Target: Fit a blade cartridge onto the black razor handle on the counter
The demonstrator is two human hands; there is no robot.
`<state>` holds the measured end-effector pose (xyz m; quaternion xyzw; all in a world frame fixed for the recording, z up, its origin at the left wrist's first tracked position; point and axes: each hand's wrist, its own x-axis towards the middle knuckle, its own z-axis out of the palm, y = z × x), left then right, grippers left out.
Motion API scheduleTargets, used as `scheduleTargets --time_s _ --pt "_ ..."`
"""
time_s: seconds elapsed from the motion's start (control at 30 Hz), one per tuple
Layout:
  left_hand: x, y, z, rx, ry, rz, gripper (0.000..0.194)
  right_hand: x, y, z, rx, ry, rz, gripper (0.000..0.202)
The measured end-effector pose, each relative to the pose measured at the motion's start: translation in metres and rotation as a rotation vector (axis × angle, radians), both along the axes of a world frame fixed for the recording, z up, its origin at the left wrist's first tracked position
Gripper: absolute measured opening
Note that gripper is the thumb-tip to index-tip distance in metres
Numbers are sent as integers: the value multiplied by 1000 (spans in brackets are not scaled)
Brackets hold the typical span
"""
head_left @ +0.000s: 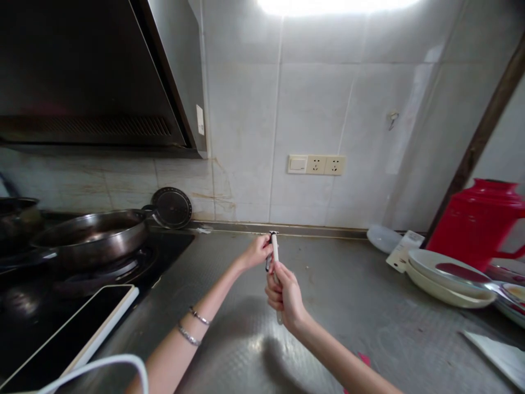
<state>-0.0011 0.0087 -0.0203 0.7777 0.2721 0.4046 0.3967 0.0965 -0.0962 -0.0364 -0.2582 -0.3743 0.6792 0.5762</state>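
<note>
Nearest us, a white cable [127, 358] and a phone-like device [69, 334] lie to the left of our hands. Over the metal counter [229, 334], our right hand [289, 295] is wrapped around a slim white-handled tool [275, 250] while our left hand [257, 251], close beside it, pinches a small dark piece [268, 264] near the tool's upper end, though we cannot tell whether the two are joined. Beyond, we have a metal pan [98, 241] left of our hands, stacked dishes [449, 276] and a red jug [478, 219] right, and wall sockets [326, 164] above.
</note>
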Motion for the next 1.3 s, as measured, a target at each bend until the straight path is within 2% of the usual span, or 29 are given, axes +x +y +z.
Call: scheduleTargets --time_s 0.2,0.33,0.53,0.77,0.83,0.93,1.1,1.2,1.3 --pt "1 -4 3 3 16 -55 19 3 6 10 53 57 -52 34" --pt "1 -10 7 -42 49 -85 18 4 5 9 30 69 -56 33" --pt "2 -11 7 -17 41 -46 15 4 1 12 26 55 -48 32" --pt "2 -9 7 -18 22 8 15 -3 -6 -5 4 37 -46 34" --pt "3 -11 8 -61 12 -7 15 -2 -7 -5 43 30 -80 34" --pt "5 -15 12 -196 11 -35 16 7 -3 11 193 7 -191 32" --pt "6 -26 24 -477 -49 65 22 40 19 49 419 -168 -260 24" --pt "4 -33 29 -599 -51 48 23 65 37 61 508 -421 -277 26" --pt "2 -39 26 -699 -46 8 29 90 53 66 616 -724 -315 28"
